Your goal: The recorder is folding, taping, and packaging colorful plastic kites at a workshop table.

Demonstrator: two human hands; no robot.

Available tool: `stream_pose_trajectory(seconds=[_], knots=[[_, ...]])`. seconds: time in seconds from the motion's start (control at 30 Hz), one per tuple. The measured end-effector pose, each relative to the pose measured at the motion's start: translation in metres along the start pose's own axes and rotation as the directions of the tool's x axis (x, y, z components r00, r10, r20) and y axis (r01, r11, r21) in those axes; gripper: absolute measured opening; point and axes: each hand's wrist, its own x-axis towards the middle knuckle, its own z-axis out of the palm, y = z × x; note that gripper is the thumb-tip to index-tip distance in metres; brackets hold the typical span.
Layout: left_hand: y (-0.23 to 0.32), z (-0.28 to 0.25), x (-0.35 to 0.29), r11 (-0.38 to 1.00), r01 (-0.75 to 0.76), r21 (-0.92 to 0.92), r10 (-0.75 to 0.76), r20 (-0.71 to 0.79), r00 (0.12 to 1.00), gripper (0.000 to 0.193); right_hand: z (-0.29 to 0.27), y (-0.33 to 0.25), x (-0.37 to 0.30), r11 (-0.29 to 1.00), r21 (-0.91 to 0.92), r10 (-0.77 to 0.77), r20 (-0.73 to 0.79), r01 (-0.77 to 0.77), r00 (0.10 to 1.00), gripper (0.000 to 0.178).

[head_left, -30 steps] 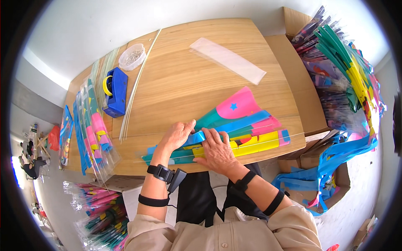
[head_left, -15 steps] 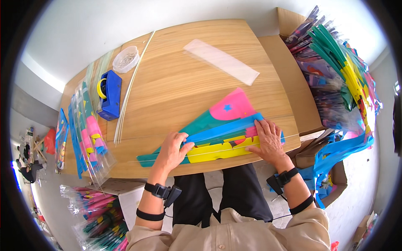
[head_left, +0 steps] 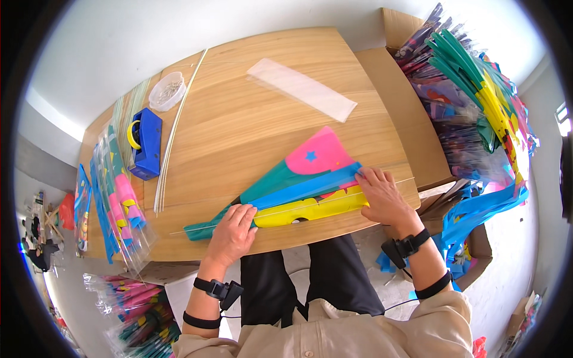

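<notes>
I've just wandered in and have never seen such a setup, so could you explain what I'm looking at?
No machine is working here: these are a person's bare hands, and the wide, curved view comes from a camera worn on that person's head, looking down.

The left hand touches some colourful sheeting at the left end of a blue strip; the right hand is at the strip's right end. How tightly either grip holds, I cannot tell.

Also on the wooden table are a pale flat sleeve, a blue tape dispenser, a tub of small bits and plastic-wrapped bundles.
</notes>
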Motion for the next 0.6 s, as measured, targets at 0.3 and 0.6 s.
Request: stream_pose_trajectory(seconds=[0.3,0.6], knots=[[0.000,-0.002,-0.001,0.997,-0.047,0.062,0.047,0.007,0.999,0.043,-0.012,0.006,0.001,0.990,-0.053,-0.131,0.014,0.132,0.991,0.060],[-0.013,-0.008,0.012,0.933,0.203,-0.296,-0.202,0.036,0.979,0.014,-0.009,0.034,0.019,0.981,0.191,-0.056,0.079,0.040,0.995,0.035]])
